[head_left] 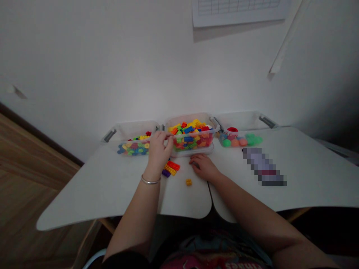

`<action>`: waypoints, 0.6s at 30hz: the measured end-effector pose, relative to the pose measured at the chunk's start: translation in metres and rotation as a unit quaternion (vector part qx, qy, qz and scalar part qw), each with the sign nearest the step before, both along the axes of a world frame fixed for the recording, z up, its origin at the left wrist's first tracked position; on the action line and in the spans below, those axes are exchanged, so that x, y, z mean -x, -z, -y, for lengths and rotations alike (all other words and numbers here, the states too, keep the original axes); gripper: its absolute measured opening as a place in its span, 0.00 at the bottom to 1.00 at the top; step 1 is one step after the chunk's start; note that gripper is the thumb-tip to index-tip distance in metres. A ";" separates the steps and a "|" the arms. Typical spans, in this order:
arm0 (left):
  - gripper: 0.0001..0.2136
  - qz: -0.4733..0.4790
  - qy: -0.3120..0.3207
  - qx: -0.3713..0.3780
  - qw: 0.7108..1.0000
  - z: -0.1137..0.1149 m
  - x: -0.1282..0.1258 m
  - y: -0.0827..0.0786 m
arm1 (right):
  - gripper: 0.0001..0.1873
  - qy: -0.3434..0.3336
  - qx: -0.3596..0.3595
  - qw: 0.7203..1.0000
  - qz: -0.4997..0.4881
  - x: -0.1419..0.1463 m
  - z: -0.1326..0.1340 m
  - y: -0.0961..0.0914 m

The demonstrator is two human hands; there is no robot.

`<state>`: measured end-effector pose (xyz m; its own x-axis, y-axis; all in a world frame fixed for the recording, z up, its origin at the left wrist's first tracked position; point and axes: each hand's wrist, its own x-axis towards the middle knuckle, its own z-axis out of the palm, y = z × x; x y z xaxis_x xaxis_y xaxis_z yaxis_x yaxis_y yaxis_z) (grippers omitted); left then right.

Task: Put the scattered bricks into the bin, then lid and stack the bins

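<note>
My left hand [160, 149], with a bracelet on its wrist, is raised at the left end of the middle clear box [193, 149]. Its thumb and index finger come together by the box's rim; whatever is between them is too small to make out. My right hand [204, 167] lies on the table in front of that box, fingers loosely stretched and nothing visible in them. Between the hands lie a red toy brick [174, 165], a yellow-orange brick [170, 169] and a purple brick [166, 173], side by side. A small yellow brick [189, 182] sits apart, nearer to me.
Colourful bricks [188, 130] fill the middle box. The left clear box [137, 125] holds small coloured pieces, the right clear box [241, 116] balls and a red round piece. A blurred-out flat object [262, 166] lies at right. A seam divides the white table [117, 194].
</note>
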<state>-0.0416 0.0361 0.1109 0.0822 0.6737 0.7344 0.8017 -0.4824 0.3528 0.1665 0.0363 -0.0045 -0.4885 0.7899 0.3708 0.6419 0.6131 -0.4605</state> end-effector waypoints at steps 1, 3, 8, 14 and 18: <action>0.09 -0.019 0.018 0.020 0.999 0.006 0.003 0.009 | 0.12 0.000 0.000 1.000 -0.001 0.000 0.000 0.000; 0.09 -0.091 0.076 0.080 0.990 0.017 0.007 0.029 | 0.12 0.002 -0.001 1.000 -0.006 0.000 0.000 0.001; 0.11 -0.232 0.137 0.193 0.943 0.026 0.012 0.063 | 0.13 0.003 -0.006 1.000 -0.012 0.000 -0.001 0.005; 0.14 -0.247 0.112 0.218 0.937 0.022 0.025 0.072 | 0.13 0.001 -0.008 1.000 -0.015 -0.001 -0.001 0.003; 0.10 -0.237 0.118 0.216 0.940 0.019 0.028 0.077 | 0.13 0.000 -0.002 1.000 -0.017 -0.002 0.000 0.002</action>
